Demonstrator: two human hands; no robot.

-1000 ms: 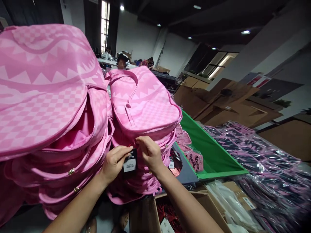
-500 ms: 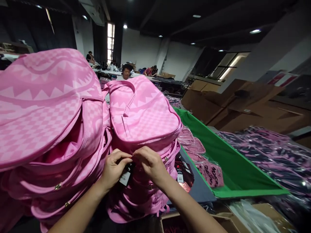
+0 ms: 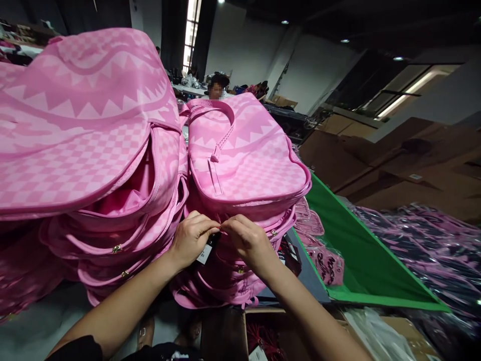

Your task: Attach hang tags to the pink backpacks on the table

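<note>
Brings left hand (image 3: 193, 238) and right hand (image 3: 246, 239) closer than 1 second ago, pinching red cord (image 3: 221, 228) between fingertips before pink backpacks (image 3: 255, 160); leaves black tag (image 3: 208, 249) hanging below, apparently working cord, not tag.

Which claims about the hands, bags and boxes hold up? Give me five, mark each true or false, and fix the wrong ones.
1. The left hand and right hand are in front of the right-hand stack of pink bags. True.
2. The two hands' fingertips are spread far apart. False: they nearly meet, with a bit of red cord between them.
3. A black tag with a white label hangs below the left hand's fingers. True.
4. The big bag on the left is fully closed. False: it gapes open at its side.
5. Stringy dark red items lie in the cardboard box below. True.
</note>
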